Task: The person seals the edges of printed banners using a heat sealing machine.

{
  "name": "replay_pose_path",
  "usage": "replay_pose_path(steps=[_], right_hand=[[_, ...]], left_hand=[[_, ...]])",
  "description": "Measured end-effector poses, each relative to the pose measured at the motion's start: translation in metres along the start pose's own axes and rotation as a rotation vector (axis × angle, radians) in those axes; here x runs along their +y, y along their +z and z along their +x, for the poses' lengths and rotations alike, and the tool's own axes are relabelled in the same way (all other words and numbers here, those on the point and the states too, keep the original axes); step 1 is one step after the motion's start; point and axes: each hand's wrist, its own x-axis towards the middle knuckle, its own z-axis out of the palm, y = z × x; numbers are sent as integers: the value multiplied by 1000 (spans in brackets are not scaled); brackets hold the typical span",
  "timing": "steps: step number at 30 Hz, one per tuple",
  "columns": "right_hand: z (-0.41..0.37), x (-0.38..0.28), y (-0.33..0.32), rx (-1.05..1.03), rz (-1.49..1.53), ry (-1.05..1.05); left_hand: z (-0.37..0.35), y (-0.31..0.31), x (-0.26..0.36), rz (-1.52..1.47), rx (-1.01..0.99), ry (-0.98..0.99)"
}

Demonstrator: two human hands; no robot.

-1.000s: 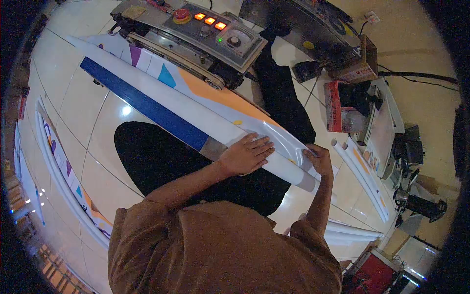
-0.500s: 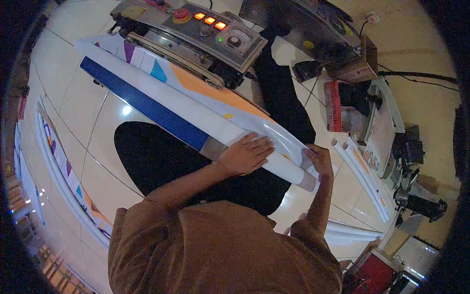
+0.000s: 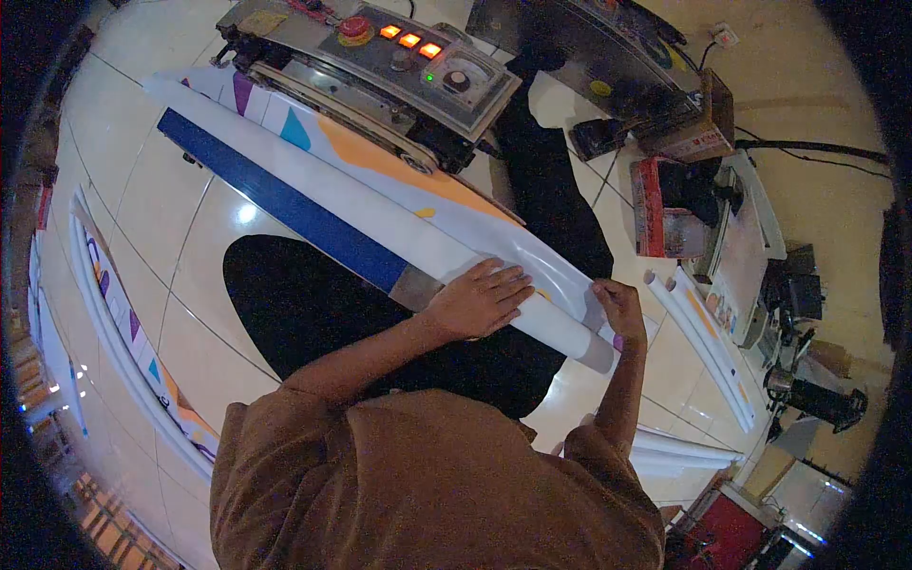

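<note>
A long white roll of printed banner sheet (image 3: 342,195) lies slantwise over a blue board (image 3: 285,209). My left hand (image 3: 482,299) rests flat on top of the roll, fingers stretched out. Near the roll's right end, my right hand (image 3: 620,312) pinches the edge of the glossy sheet between thumb and fingers. The loose part of the sheet shows orange, teal and purple shapes. Its far edge runs along the belt side of a metal machine (image 3: 380,71) with lit orange switches, a red knob and a dial.
Printed rolls lie on the tiled floor at the left (image 3: 133,332) and right (image 3: 703,347). Another white roll (image 3: 679,451) lies by my right elbow. A red box (image 3: 660,214) and a cardboard box (image 3: 698,123) stand at the right. A cable runs along the wall.
The printed sheet has slid towards the upper left along the machine; its teal and yellow shapes have shifted that way. Both hands have hardly moved.
</note>
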Motion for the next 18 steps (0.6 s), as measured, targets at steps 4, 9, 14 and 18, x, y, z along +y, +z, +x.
replay_pose_path(steps=[4,9,14,18], right_hand=[[1,-3,2,-4,25,12],[1,36,-15,82,-95,-132],[-9,62,-43,190,-245,56],[-12,77,-57,80,-319,213]], left_hand=[[0,-3,0,17,-10,-8],[0,-6,0,-20,-1,-11],[1,-7,-1,-12,14,-6],[2,-14,0,-3,7,-21]])
